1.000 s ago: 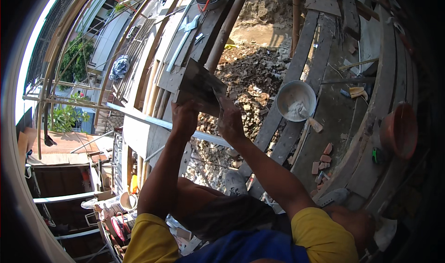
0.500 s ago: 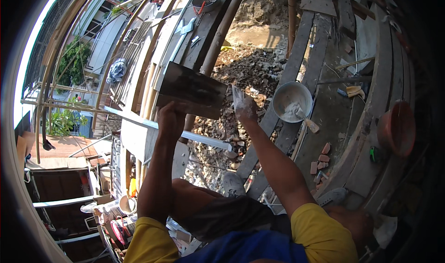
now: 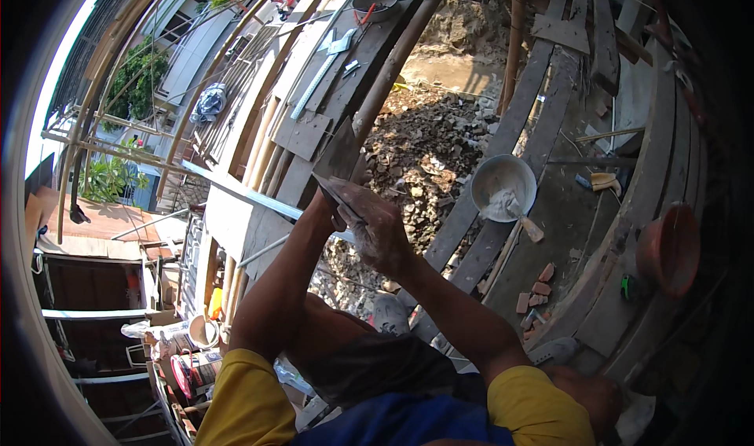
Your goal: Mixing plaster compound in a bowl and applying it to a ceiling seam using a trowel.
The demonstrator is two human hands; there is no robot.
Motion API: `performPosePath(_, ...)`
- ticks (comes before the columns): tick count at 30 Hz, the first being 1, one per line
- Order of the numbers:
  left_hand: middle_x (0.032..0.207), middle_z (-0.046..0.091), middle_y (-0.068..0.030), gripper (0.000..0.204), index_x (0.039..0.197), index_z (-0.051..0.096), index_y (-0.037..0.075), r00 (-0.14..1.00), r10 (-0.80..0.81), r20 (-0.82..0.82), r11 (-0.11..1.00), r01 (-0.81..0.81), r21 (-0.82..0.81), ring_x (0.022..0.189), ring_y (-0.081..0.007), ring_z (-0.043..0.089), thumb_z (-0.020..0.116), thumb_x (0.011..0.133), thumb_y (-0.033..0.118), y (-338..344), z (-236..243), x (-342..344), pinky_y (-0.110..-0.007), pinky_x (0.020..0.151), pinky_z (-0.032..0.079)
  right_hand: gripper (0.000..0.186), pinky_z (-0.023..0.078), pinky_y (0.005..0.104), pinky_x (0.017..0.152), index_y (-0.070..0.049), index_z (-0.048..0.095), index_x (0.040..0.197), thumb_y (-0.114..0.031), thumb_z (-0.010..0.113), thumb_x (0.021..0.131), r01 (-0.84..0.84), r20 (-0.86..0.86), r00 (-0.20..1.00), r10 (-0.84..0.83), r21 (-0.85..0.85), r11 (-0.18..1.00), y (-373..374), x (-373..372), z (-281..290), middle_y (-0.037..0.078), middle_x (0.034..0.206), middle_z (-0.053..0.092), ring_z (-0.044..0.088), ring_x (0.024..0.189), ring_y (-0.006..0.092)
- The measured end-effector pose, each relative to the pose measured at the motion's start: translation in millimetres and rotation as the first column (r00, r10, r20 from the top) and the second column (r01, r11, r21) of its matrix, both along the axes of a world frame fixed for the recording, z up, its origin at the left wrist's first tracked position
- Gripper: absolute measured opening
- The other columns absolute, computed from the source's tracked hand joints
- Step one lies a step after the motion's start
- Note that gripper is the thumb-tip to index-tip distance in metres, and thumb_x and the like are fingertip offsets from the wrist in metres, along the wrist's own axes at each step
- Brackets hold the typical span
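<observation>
My left hand [image 3: 318, 212] grips a dark, flat rectangular panel [image 3: 343, 154] by its near end. The panel is tilted, so that it looks narrow; its material cannot be told. My right hand [image 3: 381, 230] lies against the near part of the panel, its fingers stretched out and coated in white, and it partly hides the left hand's grip. To the right, a round metal bowl [image 3: 481, 180] rests on the planks with white paste or powder [image 3: 503, 205] in it. A tool's light wooden handle [image 3: 532, 230] sticks out over the bowl's rim.
Weathered planks [image 3: 452, 238] flank a gap over rubble [image 3: 424, 147]. A dark pan [image 3: 375, 6] and a pale blue T-shaped strip [image 3: 314, 84] lie on the far boards. Broken brick pieces [image 3: 536, 294] and a reddish tub [image 3: 669, 249] are at right. Bamboo poles [image 3: 118, 154] stand at left.
The panel has turned from broad face to nearly edge-on. My right hand has moved left and nearer, from beyond the panel's right end to against its near part.
</observation>
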State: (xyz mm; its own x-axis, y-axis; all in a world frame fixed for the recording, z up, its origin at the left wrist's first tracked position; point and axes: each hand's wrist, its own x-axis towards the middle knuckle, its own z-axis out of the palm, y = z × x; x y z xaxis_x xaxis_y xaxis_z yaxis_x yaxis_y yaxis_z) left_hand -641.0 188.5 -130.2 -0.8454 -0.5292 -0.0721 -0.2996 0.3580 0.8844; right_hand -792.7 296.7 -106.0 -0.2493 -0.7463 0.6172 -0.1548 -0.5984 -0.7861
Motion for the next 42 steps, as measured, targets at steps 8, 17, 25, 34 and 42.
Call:
performPosePath(8,0.111,0.058,-0.0110,0.028,0.119,0.053,0.003,0.912,0.313,-0.265,0.632,0.008,0.775,0.102,-0.0192,0.059,0.051,0.096,0.020,5,-35,33,-0.034,0.087,0.051,0.048,0.045,0.0461,0.095,0.005,0.051,0.123,-0.001,0.055,0.075,-0.035,-0.302,0.953,-0.008,-0.136,0.990,11,25,6,0.025,0.120,0.054,0.054,0.114,0.0391)
performPosePath(17,0.114,0.057,-0.0092,0.031,0.121,0.052,0.003,0.789,0.447,-0.421,0.614,0.071,0.786,0.104,-0.0194,0.058,0.054,0.095,0.019,-10,-24,5,-0.031,0.092,0.049,0.043,0.047,0.0408,0.094,0.005,0.054,0.118,0.005,0.050,0.076,0.094,-0.172,0.981,-0.094,-0.004,0.996,-32,4,2,0.025,0.112,0.059,0.057,0.107,0.0383)
performPosePath(25,0.117,0.055,-0.0096,0.044,0.131,0.044,0.003,0.937,0.247,-0.245,0.758,-0.029,0.652,0.102,-0.0198,0.057,0.046,0.097,0.032,14,36,-28,-0.037,0.082,0.051,0.036,0.048,0.0420,0.091,0.005,0.056,0.114,0.003,0.050,0.078,0.044,-0.051,0.998,-0.032,0.253,0.966,-66,-41,-30,0.024,0.106,0.061,0.059,0.103,0.0382)
performPosePath(34,0.088,0.059,-0.0038,0.042,0.130,0.046,0.006,0.901,0.374,0.221,0.737,-0.433,0.519,0.057,-0.0075,0.050,0.049,0.097,0.032,4,38,-16,-0.018,0.048,0.041,0.017,0.050,0.0438,0.066,0.002,0.062,0.096,-0.003,0.051,0.084,0.272,-0.119,0.962,-0.247,0.302,0.914,-96,-64,-88,0.021,0.085,0.064,0.064,0.081,0.0368)
performPosePath(42,0.117,0.057,-0.0151,0.064,0.147,0.019,0.007,0.806,0.581,0.108,0.660,-0.545,0.517,0.092,-0.0165,0.063,0.054,0.093,0.015,2,54,-30,-0.029,0.075,0.055,0.022,0.049,0.0366,0.066,0.002,0.057,0.101,-0.016,0.055,0.089,-0.127,0.504,0.804,-0.316,0.664,0.737,-38,-38,-213,0.012,0.085,0.064,0.061,0.074,0.0211)
